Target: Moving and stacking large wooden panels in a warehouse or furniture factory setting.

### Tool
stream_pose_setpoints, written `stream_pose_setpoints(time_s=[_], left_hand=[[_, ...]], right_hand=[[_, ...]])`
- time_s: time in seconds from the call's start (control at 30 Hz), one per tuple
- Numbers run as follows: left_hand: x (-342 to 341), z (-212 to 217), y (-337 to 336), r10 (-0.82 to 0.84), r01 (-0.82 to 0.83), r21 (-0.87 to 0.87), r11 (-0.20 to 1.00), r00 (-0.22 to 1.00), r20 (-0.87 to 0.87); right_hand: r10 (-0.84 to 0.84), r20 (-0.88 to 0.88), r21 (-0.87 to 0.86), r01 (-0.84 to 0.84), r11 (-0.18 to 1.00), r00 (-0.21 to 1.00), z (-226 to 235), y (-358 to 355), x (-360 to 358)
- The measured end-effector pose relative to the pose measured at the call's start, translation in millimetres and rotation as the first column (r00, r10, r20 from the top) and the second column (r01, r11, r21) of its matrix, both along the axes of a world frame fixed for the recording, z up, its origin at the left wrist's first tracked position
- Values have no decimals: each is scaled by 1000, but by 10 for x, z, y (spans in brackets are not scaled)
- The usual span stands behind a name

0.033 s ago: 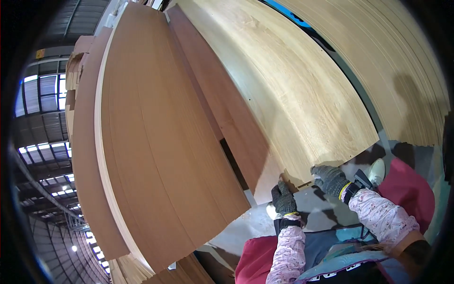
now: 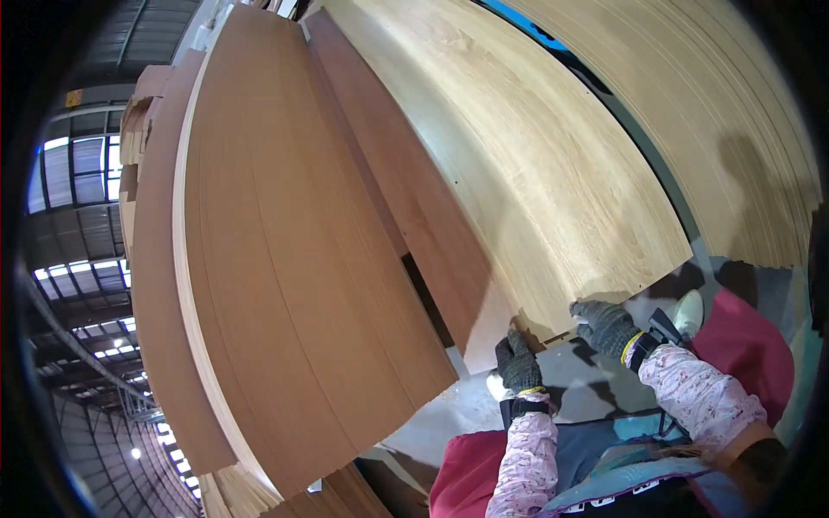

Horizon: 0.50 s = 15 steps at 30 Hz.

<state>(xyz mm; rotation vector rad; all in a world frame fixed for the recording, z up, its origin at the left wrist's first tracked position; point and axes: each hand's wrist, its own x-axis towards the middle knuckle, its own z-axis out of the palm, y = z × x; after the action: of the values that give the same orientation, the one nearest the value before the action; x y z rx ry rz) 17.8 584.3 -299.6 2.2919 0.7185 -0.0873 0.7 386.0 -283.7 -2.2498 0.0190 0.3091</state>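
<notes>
Pale wood panel (image 2: 553,164) sits at 1 o'clock, brown panel (image 2: 285,250) at 9. Right hand (image 2: 604,326) curls at the pale one's 6 o'clock edge, probably for steadying; left hand (image 2: 518,361) is straighter-fingered by its corner. Can't tell if either's gripping.

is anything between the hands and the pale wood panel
Nothing visible stands between them. The right hand is at the near edge of the pale wood panel; the left hand is by its near left corner, beside the reddish-brown board. Contact is unclear.
</notes>
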Motion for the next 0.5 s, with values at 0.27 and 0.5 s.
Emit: stream_pose_setpoints(time_s=[0.27, 0.5], left_hand=[[726, -5, 383, 1, 2, -69, 998, 999, 41], [1677, 425, 56, -504, 527, 15, 850, 805, 314]], right_hand=[[-269, 140, 20, 269, 963, 953, -85, -129, 37], [-155, 196, -200, 195, 960, 968, 37, -106, 6]])
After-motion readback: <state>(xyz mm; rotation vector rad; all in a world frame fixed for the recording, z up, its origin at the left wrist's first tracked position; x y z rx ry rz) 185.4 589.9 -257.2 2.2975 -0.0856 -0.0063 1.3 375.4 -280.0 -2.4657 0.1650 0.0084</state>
